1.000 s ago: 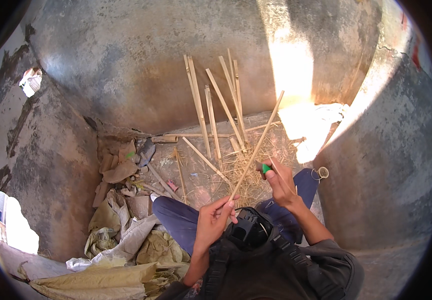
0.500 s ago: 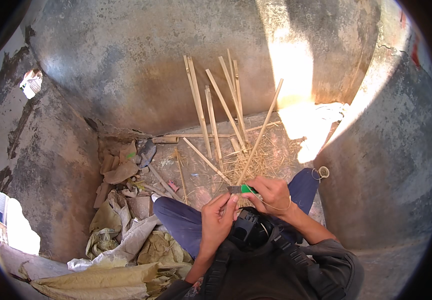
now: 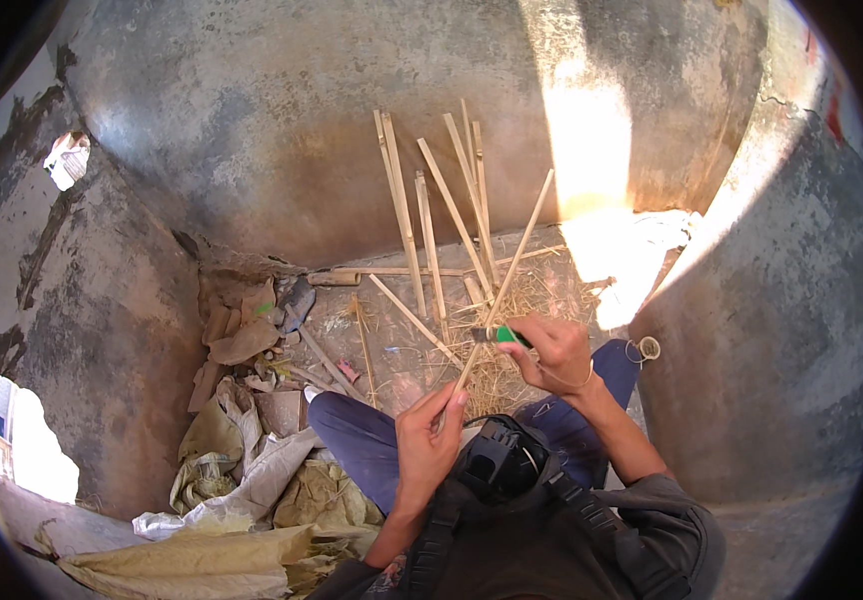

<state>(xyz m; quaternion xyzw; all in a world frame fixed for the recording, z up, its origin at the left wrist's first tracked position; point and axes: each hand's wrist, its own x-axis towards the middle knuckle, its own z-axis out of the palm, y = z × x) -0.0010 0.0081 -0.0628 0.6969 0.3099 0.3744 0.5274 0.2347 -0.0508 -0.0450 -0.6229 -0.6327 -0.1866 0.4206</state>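
Closed around the lower end of a long, thin bamboo strip (image 3: 528, 232) is my left hand (image 3: 426, 437). The strip slants up and to the right, away from me. In my right hand (image 3: 558, 356) is a knife (image 3: 507, 335) with a green handle and a short, dark, broad blade. Its blade lies at the strip, partway along from the left hand; whether it touches is hard to tell. Pale shavings (image 3: 497, 390) are scattered on the floor beneath both hands.
Several bamboo strips (image 3: 430, 250) lean against the concrete wall (image 3: 302, 140) ahead. Broken shards and rubble (image 3: 242, 340) lie at the left, beside crumpled sacks (image 3: 242, 480). A short hollow bamboo piece (image 3: 649, 347) is near my right knee. Bright sunlight falls on the right.
My right hand and the knife have moved up and right along the strip, away from my left hand. The strip's top has tilted slightly left and down.
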